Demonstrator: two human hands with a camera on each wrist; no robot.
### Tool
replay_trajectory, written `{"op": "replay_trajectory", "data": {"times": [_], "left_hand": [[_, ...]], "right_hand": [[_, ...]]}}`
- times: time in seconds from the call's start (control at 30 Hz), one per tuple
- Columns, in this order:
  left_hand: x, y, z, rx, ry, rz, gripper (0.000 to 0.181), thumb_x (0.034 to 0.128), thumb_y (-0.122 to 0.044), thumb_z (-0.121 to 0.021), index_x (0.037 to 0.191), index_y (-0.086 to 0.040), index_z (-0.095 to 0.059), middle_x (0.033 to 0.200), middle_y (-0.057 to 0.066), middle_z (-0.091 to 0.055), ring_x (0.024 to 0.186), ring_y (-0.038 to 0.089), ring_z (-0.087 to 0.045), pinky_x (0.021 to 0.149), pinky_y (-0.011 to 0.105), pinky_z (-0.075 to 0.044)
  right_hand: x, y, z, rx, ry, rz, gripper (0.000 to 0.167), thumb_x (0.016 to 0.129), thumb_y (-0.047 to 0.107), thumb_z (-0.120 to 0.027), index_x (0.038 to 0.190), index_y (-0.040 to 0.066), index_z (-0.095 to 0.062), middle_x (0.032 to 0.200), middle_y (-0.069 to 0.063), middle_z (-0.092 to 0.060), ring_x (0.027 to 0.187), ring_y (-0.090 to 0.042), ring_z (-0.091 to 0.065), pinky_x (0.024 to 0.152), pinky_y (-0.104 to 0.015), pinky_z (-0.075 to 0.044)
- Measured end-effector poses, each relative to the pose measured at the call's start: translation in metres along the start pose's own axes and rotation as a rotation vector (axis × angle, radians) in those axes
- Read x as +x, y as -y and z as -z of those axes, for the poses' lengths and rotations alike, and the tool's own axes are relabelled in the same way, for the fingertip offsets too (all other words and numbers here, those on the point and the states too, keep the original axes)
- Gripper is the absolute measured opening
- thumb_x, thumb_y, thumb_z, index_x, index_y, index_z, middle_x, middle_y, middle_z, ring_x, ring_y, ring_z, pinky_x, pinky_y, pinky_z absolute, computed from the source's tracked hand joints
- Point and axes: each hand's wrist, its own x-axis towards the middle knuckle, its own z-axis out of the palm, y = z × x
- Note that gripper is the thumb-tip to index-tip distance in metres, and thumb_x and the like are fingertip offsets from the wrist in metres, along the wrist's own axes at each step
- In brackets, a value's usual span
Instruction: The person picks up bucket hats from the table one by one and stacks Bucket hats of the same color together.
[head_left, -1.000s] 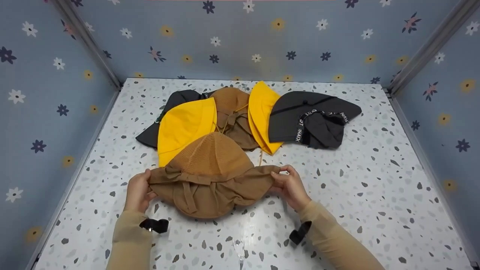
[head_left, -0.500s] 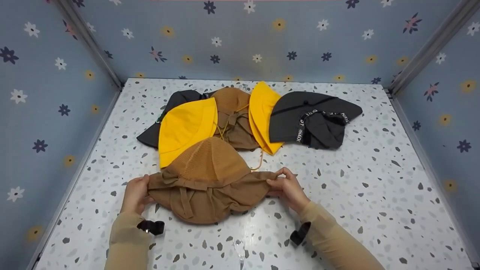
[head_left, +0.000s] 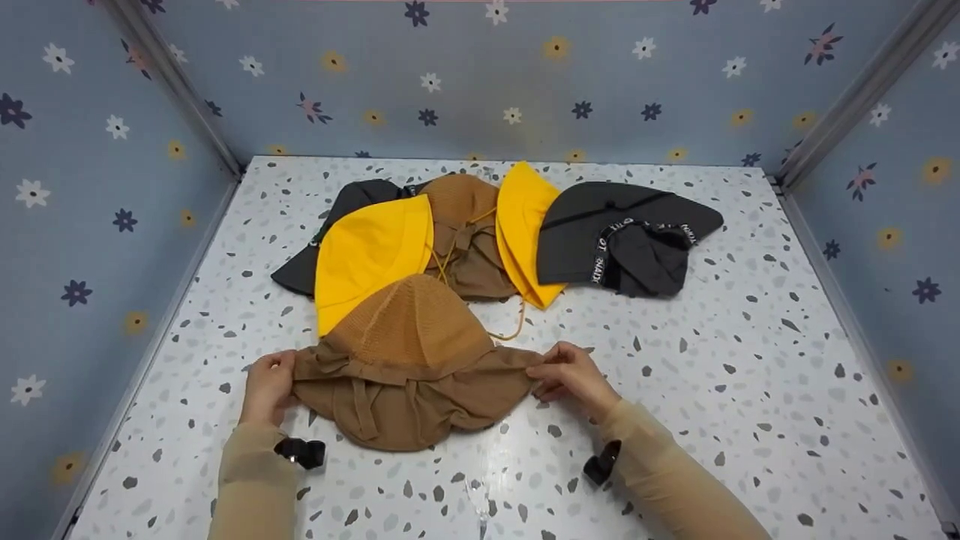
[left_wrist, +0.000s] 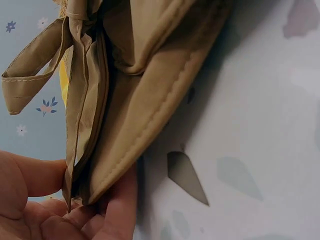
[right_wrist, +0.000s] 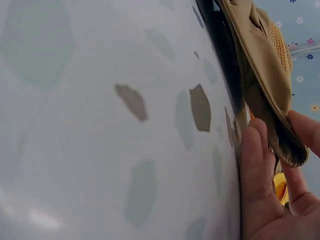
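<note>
A brown hat (head_left: 409, 322) with a woven crown and a ruffled cloth brim lies at the front of the group of hats, crown toward the back. My left hand (head_left: 268, 386) pinches the left end of the brim; the left wrist view shows thumb and fingers of that hand (left_wrist: 65, 200) around the folded cloth (left_wrist: 140, 120). At the brim's right end my right hand (head_left: 574, 379) holds the edge, and in the right wrist view the cloth (right_wrist: 265, 70) sits between the thumb and fingers of the hand (right_wrist: 280, 200). The crown overlaps a yellow hat (head_left: 367, 255).
Behind are a second brown hat (head_left: 461, 199), another yellow hat (head_left: 525, 225), a dark grey cap (head_left: 585, 217) with lettered straps at right, and a dark hat (head_left: 300, 270) at left. A thin cord (head_left: 517, 326) lies on the speckled table (head_left: 720, 390). Flower-patterned walls (head_left: 480, 75) surround it.
Both hands and the front brown hat have moved slightly toward me and to the left. The right hand's grip lies further left. The other hats have stayed put.
</note>
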Motion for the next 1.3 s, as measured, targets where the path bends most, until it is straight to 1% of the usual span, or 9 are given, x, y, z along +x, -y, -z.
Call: {"op": "replay_trajectory", "data": {"times": [0.17,0.3,0.43,0.5,0.57,0.8,1.0,1.17,1.3], "left_hand": [[0.001,0.002,-0.002,0.032,-0.034,-0.007,0.054,0.1062,-0.026,-0.033,0.146,0.01,-0.033,0.149,0.027,-0.036,0.128,0.031,-0.041,0.104,0.038,-0.04],[0.001,0.004,-0.002,0.083,-0.065,-0.032,0.052,0.1056,-0.026,-0.036,0.144,0.009,-0.036,0.148,0.029,-0.038,0.129,0.034,-0.041,0.105,0.04,-0.039],[0.002,0.007,-0.002,0.154,-0.134,-0.071,0.048,0.1046,-0.027,-0.042,0.139,0.006,-0.045,0.137,0.028,-0.049,0.119,0.034,-0.051,0.087,0.029,-0.045],[0.002,0.008,-0.001,0.183,-0.163,-0.089,0.045,0.104,-0.027,-0.046,0.136,0.004,-0.049,0.132,0.028,-0.054,0.114,0.034,-0.055,0.078,0.023,-0.044],[0.002,0.009,-0.001,0.201,-0.182,-0.101,0.044,0.1036,-0.027,-0.048,0.134,0.004,-0.051,0.13,0.03,-0.056,0.113,0.036,-0.058,0.074,0.022,-0.043],[0.005,0.008,-0.002,0.23,-0.203,-0.097,0.043,0.1034,-0.027,-0.048,0.134,0.002,-0.052,0.132,0.029,-0.056,0.117,0.038,-0.056,0.084,0.031,-0.044],[0.007,0.007,-0.002,0.256,-0.217,-0.098,0.041,0.1028,-0.026,-0.049,0.133,0.002,-0.054,0.13,0.029,-0.057,0.116,0.038,-0.056,0.088,0.036,-0.044],[0.008,0.006,-0.003,0.263,-0.214,-0.083,0.042,0.1036,-0.027,-0.047,0.135,0.001,-0.052,0.133,0.027,-0.056,0.119,0.038,-0.055,0.094,0.041,-0.044],[0.008,0.006,-0.003,0.292,-0.217,-0.089,0.041,0.1035,-0.025,-0.047,0.136,-0.001,-0.052,0.134,0.026,-0.056,0.122,0.039,-0.053,0.1,0.047,-0.043]], "right_hand": [[0.002,0.001,0.003,-0.048,0.034,-0.015,0.027,0.079,0.01,-0.079,0.092,0.007,-0.055,0.068,-0.005,-0.066,0.051,-0.015,-0.061,0.049,-0.027,-0.054],[0.003,0.0,0.005,-0.055,0.053,-0.003,0.029,0.079,0.007,-0.079,0.092,0.005,-0.054,0.066,-0.004,-0.064,0.048,-0.013,-0.058,0.046,-0.025,-0.051],[0.003,-0.001,0.006,-0.055,0.044,-0.005,0.032,0.079,0.007,-0.08,0.095,0.005,-0.052,0.066,-0.003,-0.062,0.045,-0.012,-0.057,0.044,-0.025,-0.051],[0.003,-0.001,0.005,-0.055,0.039,-0.007,0.034,0.078,0.006,-0.08,0.096,0.004,-0.051,0.066,-0.003,-0.062,0.045,-0.012,-0.056,0.043,-0.024,-0.05],[0.003,-0.001,0.005,-0.062,0.033,-0.007,0.035,0.078,0.005,-0.081,0.096,0.004,-0.051,0.066,-0.002,-0.061,0.044,-0.011,-0.055,0.043,-0.024,-0.049],[0.004,-0.001,0.005,-0.081,0.017,-0.011,0.039,0.078,0.003,-0.08,0.096,0.006,-0.046,0.067,-0.003,-0.065,0.044,-0.011,-0.055,0.042,-0.024,-0.048],[0.004,-0.001,0.01,-0.024,0.112,0.017,0.033,0.084,0.0,-0.074,0.099,0.005,-0.045,0.07,-0.003,-0.068,0.048,-0.012,-0.059,0.047,-0.025,-0.053],[0.007,0.002,0.018,0.073,0.147,0.007,0.035,0.09,0.002,-0.068,0.117,-0.004,-0.048,0.08,-0.004,-0.067,0.058,-0.014,-0.066,0.059,-0.028,-0.059],[0.011,0.006,0.027,0.219,0.059,-0.007,0.048,0.094,0.005,-0.064,0.134,-0.01,-0.042,0.091,-0.007,-0.066,0.071,-0.016,-0.069,0.073,-0.03,-0.061]]}}
